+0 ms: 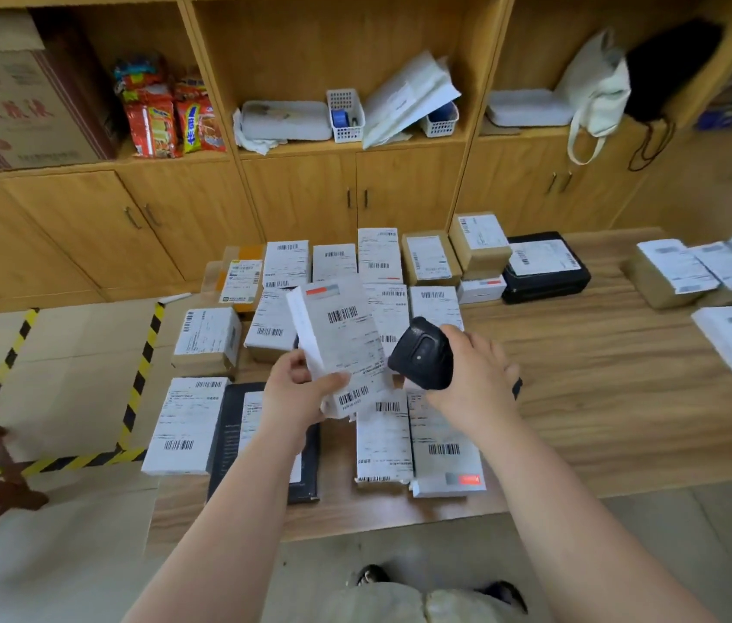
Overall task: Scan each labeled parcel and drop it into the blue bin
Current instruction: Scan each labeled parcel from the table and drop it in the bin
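At the far left, yellow-and-black floor tape (141, 370) marks off a patch of floor beside the table (602, 397). We see no blue bin anywhere in view, so we cannot say where it stands. Moving right, our left hand (296, 386) grips the lower corner of a white labelled parcel (341, 335), thumb across the front, lifting it above the rows of other parcels (206, 335) lying on the table. It is tilted up with its label facing us, with one barcode near the top and another just beside our thumb. Right of it, our right hand (478, 370) holds the black scanner (422, 357), fingers wrapped round its body, its head close to the parcel's right edge.

We judge this to be the scanning step. To do it well, we should hold the parcel steady, turn its label squarely toward the scanner's window rather than our eyes, and keep our thumb off the lower barcode. We should aim at one code only, away from the labels below, so a neighbouring parcel is not read by mistake. More labelled parcels (679, 267) lie at the table's right end.
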The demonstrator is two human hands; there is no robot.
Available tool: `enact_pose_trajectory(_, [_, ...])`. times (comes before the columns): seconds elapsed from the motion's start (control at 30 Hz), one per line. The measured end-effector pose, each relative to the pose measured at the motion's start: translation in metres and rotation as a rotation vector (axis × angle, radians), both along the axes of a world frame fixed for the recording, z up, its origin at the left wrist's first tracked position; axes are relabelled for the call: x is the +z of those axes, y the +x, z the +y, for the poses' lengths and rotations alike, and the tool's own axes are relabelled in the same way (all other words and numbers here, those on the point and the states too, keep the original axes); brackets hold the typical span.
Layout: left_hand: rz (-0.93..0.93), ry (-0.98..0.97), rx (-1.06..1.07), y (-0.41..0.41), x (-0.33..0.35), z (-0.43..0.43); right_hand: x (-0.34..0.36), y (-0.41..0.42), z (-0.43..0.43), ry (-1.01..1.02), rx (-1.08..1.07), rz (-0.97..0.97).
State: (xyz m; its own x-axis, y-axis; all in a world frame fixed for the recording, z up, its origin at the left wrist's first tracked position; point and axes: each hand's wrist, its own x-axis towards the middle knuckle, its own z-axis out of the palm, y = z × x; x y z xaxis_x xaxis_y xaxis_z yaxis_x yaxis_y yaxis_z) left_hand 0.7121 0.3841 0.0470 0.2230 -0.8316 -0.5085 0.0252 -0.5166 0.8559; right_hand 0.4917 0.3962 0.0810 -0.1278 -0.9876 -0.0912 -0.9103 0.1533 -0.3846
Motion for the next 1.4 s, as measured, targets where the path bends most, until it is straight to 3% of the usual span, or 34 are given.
enact_pose_trajectory(0.13, [0.145, 0.073, -0.146, -0.044, 0.009, -0.010, 0.013, -0.038, 0.014, -0.035, -0.156, -0.139])
enact_pose_trajectory(0.5, [0.151, 0.218, -0.630, -0.279, 0.032, 0.033, 0.044, -0.233, 0.147, -0.110, -0.627, -0.171])
enact_pose_trajectory(0.73, [0.217, 0.214, -0.937, -0.488, 0.051, 0.152, 0.061, -0.382, 0.311, -0.219, -0.929, -0.123])
enact_pose_trajectory(0.97, [0.282, 0.324, -1.177, -0.660, 0.037, 0.301, 0.057, -0.494, 0.487, -0.184, -1.256, -0.024])
enact_pose_trajectory(1.4, [0.073, 0.435, -1.663, -0.882, 0.003, 0.481, 0.020, -0.606, 0.679, -0.188, -1.783, -0.148])
